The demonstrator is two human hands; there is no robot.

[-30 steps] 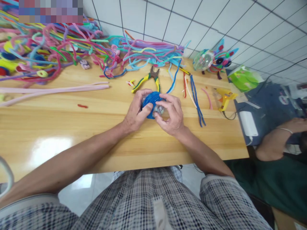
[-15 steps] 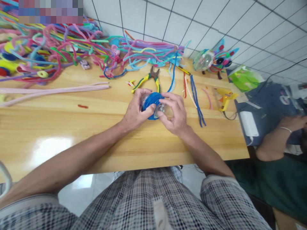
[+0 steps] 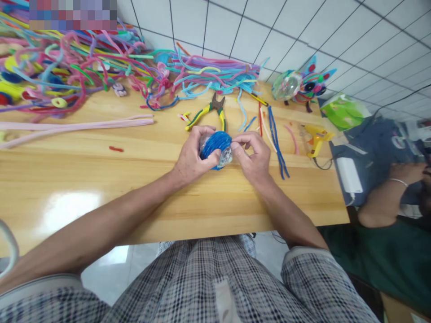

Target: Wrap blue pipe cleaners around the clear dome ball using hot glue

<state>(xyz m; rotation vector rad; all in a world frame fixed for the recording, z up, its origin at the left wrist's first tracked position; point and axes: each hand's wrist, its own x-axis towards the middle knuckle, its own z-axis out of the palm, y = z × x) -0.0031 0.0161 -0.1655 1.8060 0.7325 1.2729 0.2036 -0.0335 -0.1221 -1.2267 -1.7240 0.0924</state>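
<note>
A clear ball (image 3: 226,156) wrapped with a broad band of blue pipe cleaner (image 3: 215,144) is held over the wooden table. My left hand (image 3: 195,154) grips it from the left, the thumb lying across the front of the blue band. At the ball's right side, my right hand (image 3: 252,154) pinches the blue strand between thumb and index finger, close to the band. A short blue length (image 3: 250,123) shows beyond the right fingers; its path behind them is hidden. Just behind the ball lie pliers (image 3: 215,110) with yellow-green handles, jaws pointing away.
Many coloured pipe cleaners (image 3: 215,74) are heaped along the tiled wall. Blue strips (image 3: 276,143) and a yellow glue gun (image 3: 317,139) lie to the right. A pipe-cleaner figure (image 3: 311,85) stands at the back right. Another person's arm (image 3: 380,193) is at the far right.
My right hand has shifted slightly right, and its fingers have closed into a pinch. The long blue strand that rose behind the hand now shows only as a short piece.
</note>
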